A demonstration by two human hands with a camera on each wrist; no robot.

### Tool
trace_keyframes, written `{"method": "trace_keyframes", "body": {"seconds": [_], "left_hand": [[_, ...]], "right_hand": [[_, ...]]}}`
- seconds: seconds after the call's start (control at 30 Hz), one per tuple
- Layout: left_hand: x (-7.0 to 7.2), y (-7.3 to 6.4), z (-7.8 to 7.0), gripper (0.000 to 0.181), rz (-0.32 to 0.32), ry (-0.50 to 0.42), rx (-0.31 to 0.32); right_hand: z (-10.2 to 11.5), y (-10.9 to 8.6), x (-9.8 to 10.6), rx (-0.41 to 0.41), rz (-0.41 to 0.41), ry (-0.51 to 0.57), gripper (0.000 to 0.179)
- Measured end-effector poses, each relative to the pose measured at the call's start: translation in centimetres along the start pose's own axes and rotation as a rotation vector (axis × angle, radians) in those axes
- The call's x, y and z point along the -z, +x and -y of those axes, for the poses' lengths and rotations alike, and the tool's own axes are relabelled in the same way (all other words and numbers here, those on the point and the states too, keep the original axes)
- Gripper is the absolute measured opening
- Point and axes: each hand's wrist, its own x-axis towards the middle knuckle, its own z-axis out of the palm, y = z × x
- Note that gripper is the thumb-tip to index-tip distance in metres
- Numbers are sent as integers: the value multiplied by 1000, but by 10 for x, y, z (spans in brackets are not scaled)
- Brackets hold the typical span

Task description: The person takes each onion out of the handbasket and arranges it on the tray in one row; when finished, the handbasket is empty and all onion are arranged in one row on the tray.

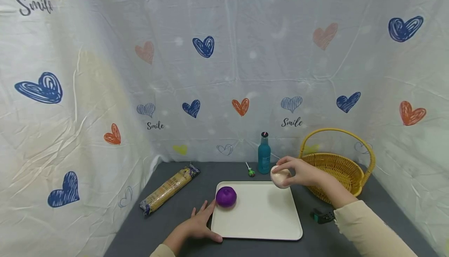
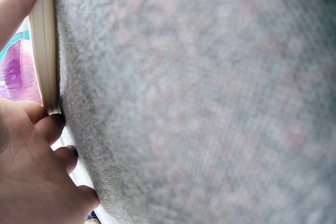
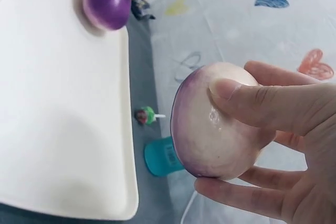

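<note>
My right hand [image 1: 295, 172] holds a white and purple turnip [image 3: 215, 124] above the tray's back right corner, thumb on one side and fingers round the other. The cream tray [image 1: 259, 214] lies flat on the dark table. On its left part rests a deep purple, round vegetable [image 1: 226, 196], seen with a pointed tip in the right wrist view. At the tray's front left corner, my left hand [image 1: 198, 224] touches the rim with fingers spread. Its thumb lies at the front edge, and its fingertips meet the left side.
A yellow wicker basket [image 1: 331, 159] with a tall handle stands at right, a black and teal item [image 1: 322, 216] before it. Behind the tray are a blue bottle [image 1: 264, 155] and a green lollipop [image 1: 251, 172]. A long yellow packet [image 1: 170, 189] lies at left.
</note>
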Motion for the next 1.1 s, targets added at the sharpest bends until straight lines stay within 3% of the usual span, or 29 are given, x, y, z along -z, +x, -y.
{"method": "trace_keyframes", "body": {"seconds": [0.2,0.43,0.97,1.1], "left_hand": [[4,-6,-10,130,11,38,-4],[4,-5,-11,130,10,35,-1],[7,-7,-14,131,19,43,-11],[6,-7,-13,132,16,38,-10]], "right_hand": [[0,8,-18,29,8,23,42],[0,15,-39,51,7,40,42],[-3,33,-78,21,24,111,41],[-4,38,-89,-18,31,140,40]]}}
